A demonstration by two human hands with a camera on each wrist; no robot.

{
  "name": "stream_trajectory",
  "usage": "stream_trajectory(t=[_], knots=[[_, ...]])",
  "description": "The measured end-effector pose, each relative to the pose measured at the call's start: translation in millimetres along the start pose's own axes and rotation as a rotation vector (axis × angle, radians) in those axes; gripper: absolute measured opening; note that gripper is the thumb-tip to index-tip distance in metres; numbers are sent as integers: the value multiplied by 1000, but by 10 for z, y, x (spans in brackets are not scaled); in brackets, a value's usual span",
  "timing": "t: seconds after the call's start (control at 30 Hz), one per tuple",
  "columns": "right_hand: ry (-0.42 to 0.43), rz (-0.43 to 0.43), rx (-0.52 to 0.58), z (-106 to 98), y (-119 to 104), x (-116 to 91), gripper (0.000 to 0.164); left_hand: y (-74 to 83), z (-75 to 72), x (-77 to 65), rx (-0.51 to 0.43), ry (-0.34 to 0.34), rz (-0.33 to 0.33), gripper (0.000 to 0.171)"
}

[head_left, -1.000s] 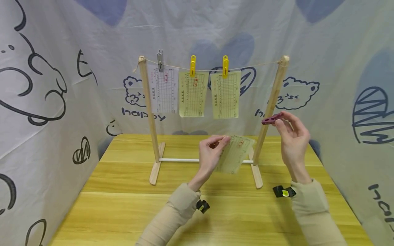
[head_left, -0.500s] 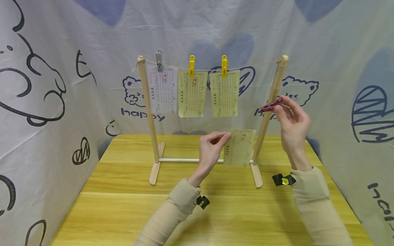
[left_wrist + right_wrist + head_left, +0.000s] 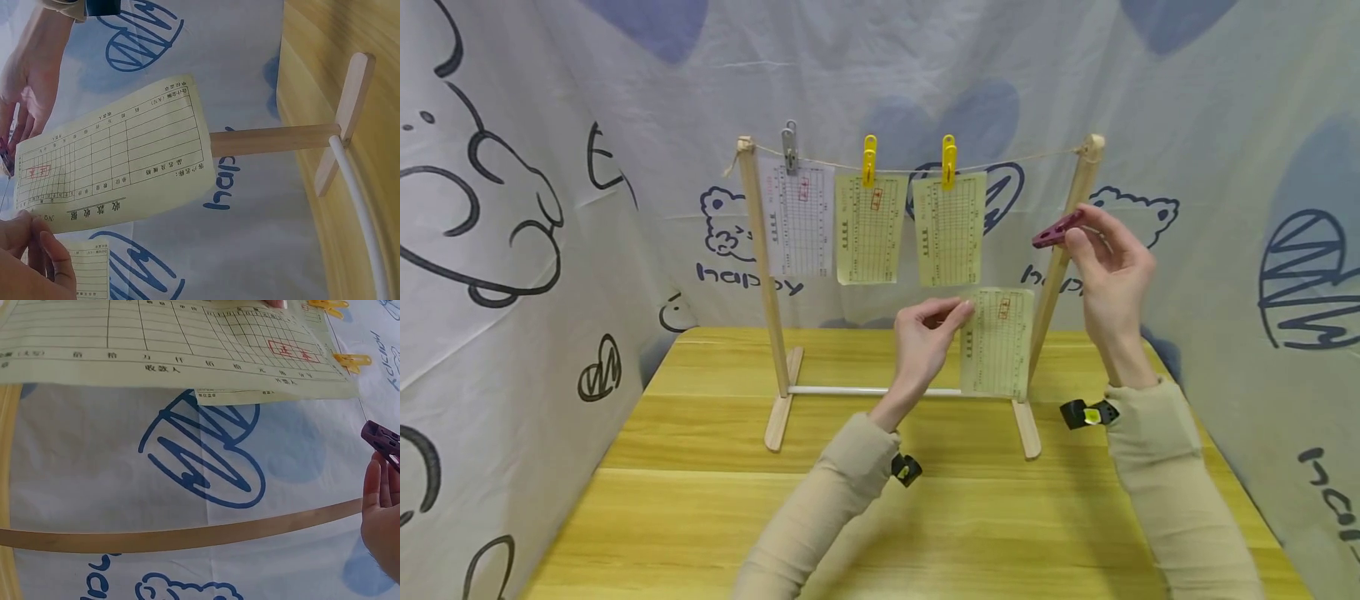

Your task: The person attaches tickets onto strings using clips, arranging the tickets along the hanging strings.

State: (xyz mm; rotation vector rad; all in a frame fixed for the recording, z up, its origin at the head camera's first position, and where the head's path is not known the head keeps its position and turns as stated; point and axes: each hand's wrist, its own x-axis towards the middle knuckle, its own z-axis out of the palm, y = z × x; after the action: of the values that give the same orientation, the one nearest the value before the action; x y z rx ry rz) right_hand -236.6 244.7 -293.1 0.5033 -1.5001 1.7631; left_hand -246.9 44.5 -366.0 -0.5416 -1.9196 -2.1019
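Observation:
A yellow receipt slip (image 3: 997,346) with a red stamp hangs upright from my left hand (image 3: 925,337), whose thumb and fingers pinch its upper left corner. To the right and higher, my right hand (image 3: 1112,275) holds a dark purple clothespin (image 3: 1057,230) between thumb and fingers, its nose pointing left. In the left wrist view the slip (image 3: 119,150) shows its printed grid. Above, a string (image 3: 1022,160) carries a white slip (image 3: 797,225) under a grey clip (image 3: 790,147) and two yellow slips (image 3: 871,233) under yellow clips (image 3: 869,161).
The string is tied between two wooden posts (image 3: 763,275) on wooden feet (image 3: 1027,429), joined low down by a white rod (image 3: 835,391). The rack stands on a wood-grain table (image 3: 700,517). Printed cloth (image 3: 895,50) surrounds it at the back and sides.
My left hand has lifted the slip up and to the right, and the slip has turned from tilted to upright. My right hand has risen with the clothespin.

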Motion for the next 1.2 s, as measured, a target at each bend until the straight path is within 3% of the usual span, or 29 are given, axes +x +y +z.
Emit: stream_trajectory(t=[0.13,0.57,0.8,1.2], knots=[[-11,-21,-78,16,-4,61,31,38,36,78,16,8,6,23],[-53,-129,-174,80,9,272,26,150,114,262,6,56,10,23],[-49,-158,-295,141,-76,409,26,212,172,357,-14,72,42,22],[-92,-229,-305,220,-160,612,27,319,301,535,-16,130,72,22]])
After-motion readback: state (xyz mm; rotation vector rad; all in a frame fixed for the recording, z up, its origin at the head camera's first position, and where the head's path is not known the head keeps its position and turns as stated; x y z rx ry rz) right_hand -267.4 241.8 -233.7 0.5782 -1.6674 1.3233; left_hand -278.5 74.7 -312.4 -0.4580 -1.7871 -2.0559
